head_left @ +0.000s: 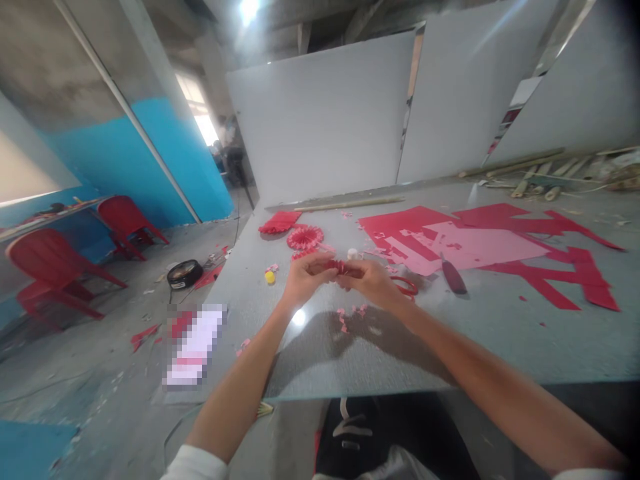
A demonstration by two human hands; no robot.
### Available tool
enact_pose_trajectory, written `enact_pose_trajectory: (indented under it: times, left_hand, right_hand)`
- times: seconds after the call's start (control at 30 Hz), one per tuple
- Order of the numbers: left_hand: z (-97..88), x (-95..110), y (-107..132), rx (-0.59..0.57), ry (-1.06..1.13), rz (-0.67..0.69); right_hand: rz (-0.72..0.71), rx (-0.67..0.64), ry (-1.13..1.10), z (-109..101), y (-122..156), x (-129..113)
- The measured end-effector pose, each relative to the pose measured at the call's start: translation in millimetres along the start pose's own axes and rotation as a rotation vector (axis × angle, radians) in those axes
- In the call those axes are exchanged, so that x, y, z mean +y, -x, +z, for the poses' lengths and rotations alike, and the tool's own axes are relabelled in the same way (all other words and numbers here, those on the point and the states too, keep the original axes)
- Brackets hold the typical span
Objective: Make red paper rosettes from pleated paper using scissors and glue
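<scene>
The left hand (305, 279) and the right hand (371, 284) meet above the bench (350, 353), a pale grey top with a glossy, glass-like sheen. Between them sits a small folded piece of red paper (342, 268). The fingers (325, 264) of both hands are closed on it, pinching it from either side, and it is held just off the surface (its exact folds are mostly hidden by the grip).

Just beyond the left hand lie a red paper rosette (305, 237) and a crumpled, pleated red paper bundle (279, 222), with a small yellow ball (270, 277) nearer the hand. A small white bottle (353, 254) stands just past the hands. Red-handled scissors (406, 287) lie beside the right hand, near a dark-handled knife (454, 277).

Further right, a pink paper sheet (480, 243) overlaps large cut sheets of red paper (550, 263). Pink paper scraps (345, 319) are scattered below the hands. A bamboo strip (349, 203) lies along the far side of the bench. Off to the left, two red plastic chairs (53, 267) stand on the concrete floor (100, 393) by a blue wall (120, 160).
</scene>
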State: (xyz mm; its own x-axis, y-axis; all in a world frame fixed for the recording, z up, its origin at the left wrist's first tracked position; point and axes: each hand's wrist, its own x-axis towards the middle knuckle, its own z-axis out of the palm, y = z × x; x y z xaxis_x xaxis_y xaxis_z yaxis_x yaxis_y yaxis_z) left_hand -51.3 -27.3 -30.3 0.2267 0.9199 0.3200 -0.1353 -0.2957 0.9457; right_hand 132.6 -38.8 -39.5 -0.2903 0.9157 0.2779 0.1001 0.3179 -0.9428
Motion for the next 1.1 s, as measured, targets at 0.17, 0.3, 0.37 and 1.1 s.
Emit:
enact_pose_trajectory:
  times: [0.17, 0.3, 0.37, 1.1]
  left_hand:
    - [-0.9, 0, -1, 0.003, 0.015, 0.000]
    - [-1.1, 0, -3, 0.078, 0.076, 0.016]
    - [-0.2, 0, -4, 0.124, 0.125, 0.000]
    - [14.0, -2, 1, 0.207, 0.248, -0.026]
  right_hand:
    - [-0.002, -0.029, -0.026, 4, 0, 2]
    - [-0.025, 0.046, -0.060, 8, 0, 6]
    - [-0.072, 0.155, -0.024, 9, 1, 7]
    - [-0.497, 0.341, 0.594, 5, 11, 9]
